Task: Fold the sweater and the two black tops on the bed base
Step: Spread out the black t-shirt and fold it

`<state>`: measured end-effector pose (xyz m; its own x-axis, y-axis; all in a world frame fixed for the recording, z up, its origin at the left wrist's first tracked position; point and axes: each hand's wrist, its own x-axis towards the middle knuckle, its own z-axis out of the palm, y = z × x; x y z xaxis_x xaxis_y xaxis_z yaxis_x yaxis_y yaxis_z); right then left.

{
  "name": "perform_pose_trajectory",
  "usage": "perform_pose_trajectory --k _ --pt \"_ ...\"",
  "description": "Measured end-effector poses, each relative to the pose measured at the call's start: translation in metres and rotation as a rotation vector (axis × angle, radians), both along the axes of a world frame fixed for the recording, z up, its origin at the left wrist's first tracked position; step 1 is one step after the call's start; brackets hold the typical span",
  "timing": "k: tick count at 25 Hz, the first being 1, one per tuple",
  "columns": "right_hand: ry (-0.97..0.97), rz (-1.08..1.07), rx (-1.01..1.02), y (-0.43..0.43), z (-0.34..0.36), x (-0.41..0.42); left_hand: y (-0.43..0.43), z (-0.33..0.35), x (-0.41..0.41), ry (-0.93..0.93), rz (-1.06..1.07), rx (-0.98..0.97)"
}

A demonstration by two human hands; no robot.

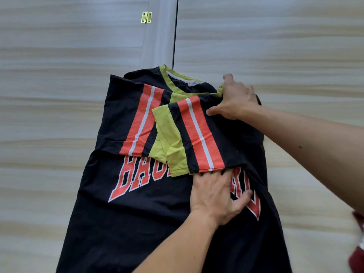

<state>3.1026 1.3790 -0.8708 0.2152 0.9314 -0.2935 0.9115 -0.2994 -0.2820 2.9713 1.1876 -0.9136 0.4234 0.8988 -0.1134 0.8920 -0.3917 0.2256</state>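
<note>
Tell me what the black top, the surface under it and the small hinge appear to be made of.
Black top: soft matte knit, probably cotton jersey, since it creases and drapes; its lettering looks printed. Bed base: smooth panels with pale wood-grain streaks, likely laminate rather than solid wood. Hinge: shiny yellow metal, brass-coloured, with visible screws.

Top (pixel 149 213) lies flat on bed base (pixel 49 115), collar at far end. Both sleeves folded inward across top's chest, right sleeve (pixel 197 134) overlapping left sleeve (pixel 134 119). Hinge (pixel 146 17) beyond top's collar, to its left. Another garment (pixel 357 251) right of top, near edge.
</note>
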Motion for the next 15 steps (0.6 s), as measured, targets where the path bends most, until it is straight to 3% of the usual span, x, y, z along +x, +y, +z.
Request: perform_pose_trajectory --k 4,8,11,13,15 --pt "-0.029 -0.002 -0.031 -0.011 0.009 -0.025 -0.001 0.0 -0.003 -0.037 0.001 -0.057" --pt "-0.087 0.18 0.278 -0.053 0.043 -0.041 0.002 0.01 -0.005 -0.078 -0.027 -0.209" --pt "-0.13 0.435 0.515 -0.107 0.072 -0.052 -0.008 0.031 -0.038 -0.312 -0.139 -0.3" --pt "-0.146 0.565 0.599 -0.147 0.083 -0.06 -0.024 0.052 -0.089 -0.528 -0.189 -0.202" --pt "-0.162 0.606 0.6 -0.187 0.085 -0.067 -0.023 0.075 -0.147 -0.542 -0.17 0.091"
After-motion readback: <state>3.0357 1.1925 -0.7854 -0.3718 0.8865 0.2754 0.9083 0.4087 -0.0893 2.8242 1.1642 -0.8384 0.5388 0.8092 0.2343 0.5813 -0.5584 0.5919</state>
